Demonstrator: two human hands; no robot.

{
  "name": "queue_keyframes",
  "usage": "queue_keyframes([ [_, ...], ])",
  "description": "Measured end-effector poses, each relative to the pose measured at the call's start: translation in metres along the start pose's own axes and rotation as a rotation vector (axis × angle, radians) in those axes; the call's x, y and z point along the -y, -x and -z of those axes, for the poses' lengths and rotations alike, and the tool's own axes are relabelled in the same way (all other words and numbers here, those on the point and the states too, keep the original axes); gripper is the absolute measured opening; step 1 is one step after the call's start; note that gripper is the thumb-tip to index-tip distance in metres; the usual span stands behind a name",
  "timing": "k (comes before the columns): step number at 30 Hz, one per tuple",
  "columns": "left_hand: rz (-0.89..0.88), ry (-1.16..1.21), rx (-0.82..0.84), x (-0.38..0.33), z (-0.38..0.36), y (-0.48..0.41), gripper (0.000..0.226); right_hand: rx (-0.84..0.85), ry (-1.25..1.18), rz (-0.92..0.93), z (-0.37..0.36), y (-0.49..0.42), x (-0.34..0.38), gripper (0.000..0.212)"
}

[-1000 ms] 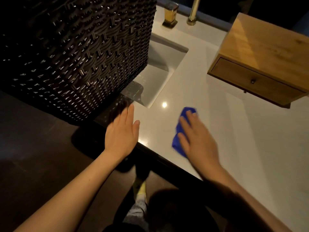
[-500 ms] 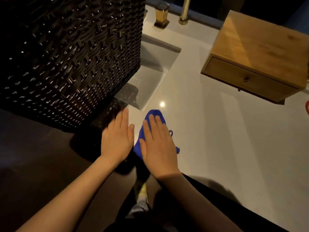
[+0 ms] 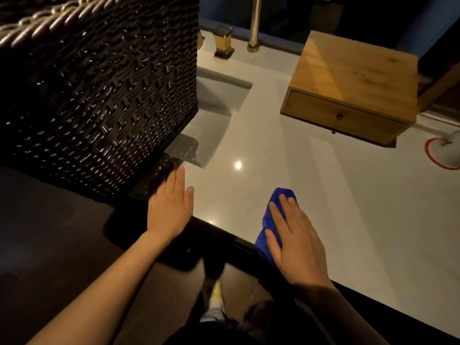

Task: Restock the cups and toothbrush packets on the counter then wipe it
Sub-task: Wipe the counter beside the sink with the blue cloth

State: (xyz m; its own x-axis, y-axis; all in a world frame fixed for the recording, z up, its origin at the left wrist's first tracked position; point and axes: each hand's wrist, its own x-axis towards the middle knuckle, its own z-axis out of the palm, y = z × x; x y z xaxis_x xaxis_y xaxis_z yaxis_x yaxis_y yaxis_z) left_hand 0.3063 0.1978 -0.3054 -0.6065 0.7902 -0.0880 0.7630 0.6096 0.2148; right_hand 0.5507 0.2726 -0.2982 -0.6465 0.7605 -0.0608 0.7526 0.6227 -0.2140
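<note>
A blue cloth (image 3: 270, 220) lies on the white counter (image 3: 348, 207) at its front edge. My right hand (image 3: 296, 242) presses flat on the cloth, fingers spread over it. My left hand (image 3: 169, 207) rests flat and open on the counter's front left corner, just beside the dark wicker basket (image 3: 94, 95). At the far right edge a white cup with a red rim (image 3: 445, 153) lies partly out of frame. No toothbrush packets show.
The large wicker basket stands at the left, partly over the sink (image 3: 219, 108). Gold taps (image 3: 224, 43) stand behind the sink. A wooden drawer box (image 3: 353, 88) sits at the back right. Dark floor and my feet lie below the counter edge.
My right hand slid the blue cloth left toward my left hand, then back to the right along the counter's front edge. My left hand stayed in place.
</note>
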Motion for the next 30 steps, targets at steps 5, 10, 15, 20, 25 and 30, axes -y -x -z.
queue_keyframes([
  [5,0.001,-0.007,0.033,0.000,0.003,0.000,0.056,0.040,-0.172,-0.060,0.006,-0.011,0.003,0.070],
  [10,-0.161,-0.081,0.008,-0.017,0.003,0.004,0.059,-0.114,-0.224,-0.276,0.022,0.009,-0.003,0.063],
  [15,-0.323,-0.016,0.111,-0.064,-0.015,0.026,0.079,0.004,-0.191,-0.338,0.027,0.008,0.001,0.055],
  [20,-0.343,-0.031,0.085,-0.069,-0.020,0.025,0.078,0.084,-0.465,-0.402,0.037,-0.012,-0.006,0.039],
  [25,-0.389,-0.021,0.098,-0.077,-0.017,0.028,0.077,0.030,-0.563,-0.345,0.058,-0.016,-0.018,0.019],
  [30,-0.496,0.017,0.130,-0.108,-0.021,0.036,0.077,-0.074,-0.657,-0.330,0.088,-0.002,-0.047,0.023],
])
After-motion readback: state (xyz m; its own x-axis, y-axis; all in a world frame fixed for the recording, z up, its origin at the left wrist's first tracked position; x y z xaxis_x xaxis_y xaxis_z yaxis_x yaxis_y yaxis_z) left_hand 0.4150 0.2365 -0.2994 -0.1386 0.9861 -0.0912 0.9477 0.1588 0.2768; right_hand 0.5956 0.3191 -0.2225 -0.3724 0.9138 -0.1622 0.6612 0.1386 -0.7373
